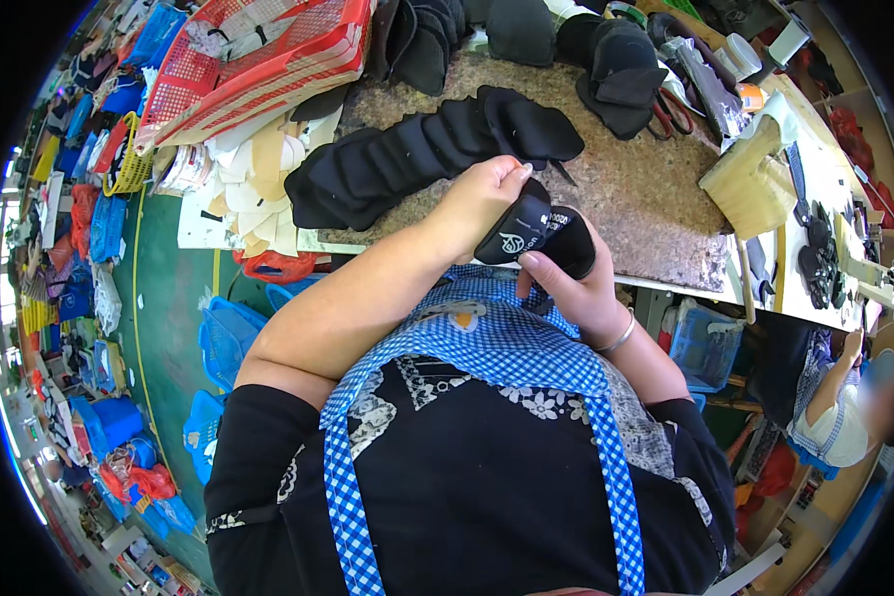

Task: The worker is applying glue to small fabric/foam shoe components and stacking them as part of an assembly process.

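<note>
Between my hands, just off the table's near edge, is a curved black fabric piece with white print on its face. My left hand pinches its upper edge, thumb and fingers pressed together. On the other side my right hand grips it, the thumb lying across the lower edge. It bends between the two hands, and part of it is hidden behind the fingers. Right beyond my left hand lies a row of overlapping black padded pieces on the mottled brown work board.
A red plastic basket stands at the far left, above a pile of beige cut pieces. More black pieces and red-handled scissors lie at the back. At right are a wooden block and another person.
</note>
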The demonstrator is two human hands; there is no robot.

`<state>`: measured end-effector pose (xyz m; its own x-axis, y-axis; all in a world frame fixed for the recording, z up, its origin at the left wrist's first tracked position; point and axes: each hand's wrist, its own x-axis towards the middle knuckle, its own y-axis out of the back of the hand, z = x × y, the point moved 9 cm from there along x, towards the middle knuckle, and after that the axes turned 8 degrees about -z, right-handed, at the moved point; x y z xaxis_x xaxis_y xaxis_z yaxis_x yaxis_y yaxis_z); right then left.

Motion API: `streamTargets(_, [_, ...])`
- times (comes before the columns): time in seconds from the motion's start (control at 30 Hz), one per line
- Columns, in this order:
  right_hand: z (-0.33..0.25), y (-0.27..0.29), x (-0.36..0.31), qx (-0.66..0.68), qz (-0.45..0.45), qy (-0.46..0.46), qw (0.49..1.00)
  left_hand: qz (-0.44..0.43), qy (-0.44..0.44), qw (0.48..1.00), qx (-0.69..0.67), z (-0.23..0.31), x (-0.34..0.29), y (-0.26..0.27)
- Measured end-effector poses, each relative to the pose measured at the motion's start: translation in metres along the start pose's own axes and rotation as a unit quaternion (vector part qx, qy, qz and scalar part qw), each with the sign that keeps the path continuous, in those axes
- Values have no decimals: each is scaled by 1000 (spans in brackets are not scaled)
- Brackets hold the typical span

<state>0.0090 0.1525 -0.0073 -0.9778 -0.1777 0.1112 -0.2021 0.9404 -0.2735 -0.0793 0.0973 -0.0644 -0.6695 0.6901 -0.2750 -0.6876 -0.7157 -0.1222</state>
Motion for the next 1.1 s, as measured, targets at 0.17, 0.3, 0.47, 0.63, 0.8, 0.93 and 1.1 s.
streamTargets(0.17, [9,-2,2,19,19,-115,993,122,-144,949,252,44,-8,17])
streamTargets(0.3, [25,-5,7,119,-60,-165,977,148,-183,937,257,53,-3,16])
streamTargets(0.47, [32,-7,5,299,-53,-78,950,157,-134,953,221,49,-12,21])
streamTargets(0.63, [26,4,7,491,50,-40,869,106,-279,949,97,70,-24,16])
streamTargets(0.8, [37,17,3,531,93,-18,842,-51,-236,966,-96,64,-51,-10])
streamTargets(0.93, [28,18,-3,358,129,-21,925,-18,-230,968,-101,60,-54,-6])
streamTargets(1.1, [-25,59,-25,-105,165,161,967,-37,-224,972,-65,76,-62,1])
